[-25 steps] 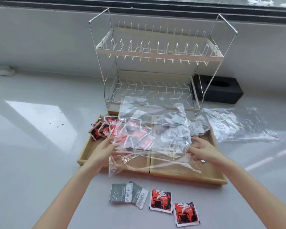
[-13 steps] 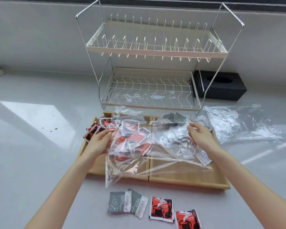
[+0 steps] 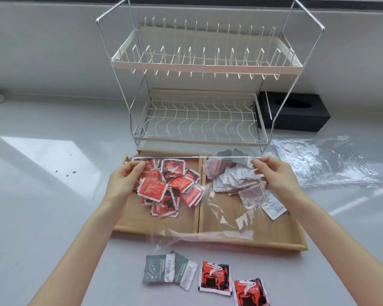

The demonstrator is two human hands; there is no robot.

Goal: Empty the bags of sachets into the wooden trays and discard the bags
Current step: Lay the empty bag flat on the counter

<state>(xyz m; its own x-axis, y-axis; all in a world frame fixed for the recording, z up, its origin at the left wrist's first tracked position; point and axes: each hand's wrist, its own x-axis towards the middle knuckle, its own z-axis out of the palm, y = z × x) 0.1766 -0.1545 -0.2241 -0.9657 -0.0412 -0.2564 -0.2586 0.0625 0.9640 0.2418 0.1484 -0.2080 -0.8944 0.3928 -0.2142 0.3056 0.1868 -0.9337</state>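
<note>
I hold a clear plastic bag (image 3: 210, 217) stretched flat above two wooden trays. My left hand (image 3: 124, 184) pinches its top left corner and my right hand (image 3: 274, 177) pinches its top right corner. Under it, the left tray (image 3: 137, 224) holds a heap of red sachets (image 3: 170, 186). White and grey sachets (image 3: 237, 180) lie in the right tray (image 3: 281, 235). The bag looks empty.
Two grey sachets (image 3: 168, 270) and two red sachets (image 3: 217, 277) lie on the counter in front of the trays. Another clear bag (image 3: 318, 164) lies to the right. A two-tier wire dish rack (image 3: 197, 85) stands behind the trays, with a black box (image 3: 296, 111) beside it.
Both hands lifted the bag's top edge up and back and pulled it taut; the bag now hangs flat and the sachets under it show clearly.
</note>
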